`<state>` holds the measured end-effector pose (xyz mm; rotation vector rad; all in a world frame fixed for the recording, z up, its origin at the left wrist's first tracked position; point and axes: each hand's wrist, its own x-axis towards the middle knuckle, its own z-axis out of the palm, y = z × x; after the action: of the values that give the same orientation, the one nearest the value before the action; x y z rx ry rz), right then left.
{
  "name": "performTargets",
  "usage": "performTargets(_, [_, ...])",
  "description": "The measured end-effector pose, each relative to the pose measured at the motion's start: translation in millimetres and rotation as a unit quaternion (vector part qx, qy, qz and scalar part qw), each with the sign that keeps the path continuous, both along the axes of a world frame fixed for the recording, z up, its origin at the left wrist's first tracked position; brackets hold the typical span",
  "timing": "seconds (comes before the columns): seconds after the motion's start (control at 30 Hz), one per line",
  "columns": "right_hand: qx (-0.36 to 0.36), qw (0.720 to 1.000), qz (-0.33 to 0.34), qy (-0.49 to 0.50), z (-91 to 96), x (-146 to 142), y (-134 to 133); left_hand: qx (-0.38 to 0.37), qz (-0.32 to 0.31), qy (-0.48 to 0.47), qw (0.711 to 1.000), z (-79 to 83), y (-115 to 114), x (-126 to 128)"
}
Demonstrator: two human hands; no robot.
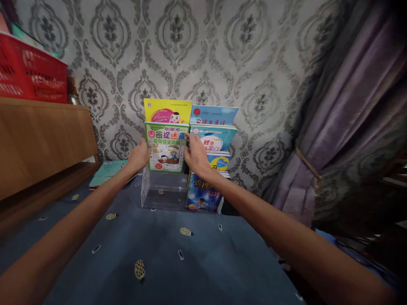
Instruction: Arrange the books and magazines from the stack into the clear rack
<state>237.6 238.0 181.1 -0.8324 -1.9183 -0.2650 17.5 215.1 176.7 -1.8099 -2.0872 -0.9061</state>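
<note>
Both hands grip a green-bordered picture book (168,156) by its side edges, at the left half of a clear tiered book rack (159,182). My left hand (139,155) is closed on its left edge, and my right hand (197,154) pinches the right edge. Behind it stands a yellow book (168,109). The rack's right half bears a light blue book (216,114) at the back, a teal book (227,134), a blue and yellow book (221,162), and a dark blue book (203,197) in front. My right hand and forearm partly cover these lower books.
Teal booklets (108,171) lie on the blue pineapple-print cloth (159,262), left of the rack. A wooden cabinet (44,144) with a red plastic basket (34,70) borders the left side. Patterned wallpaper (174,51) rises behind; a tied purple curtain (333,127) hangs at right.
</note>
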Motion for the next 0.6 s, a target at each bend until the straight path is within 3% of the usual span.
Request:
performTargets(0.37, [0.011,1.0,-0.007,-0.024,-7.6,-7.9,-1.8,-0.039,0.011,0.039,0.998,15.7,5.4,3.4])
performTargets(0.6, [-0.03,0.997,-0.036,-0.063,-5.9,-16.7,3.1,-0.048,0.018,0.049,0.997,17.3,11.6,1.3])
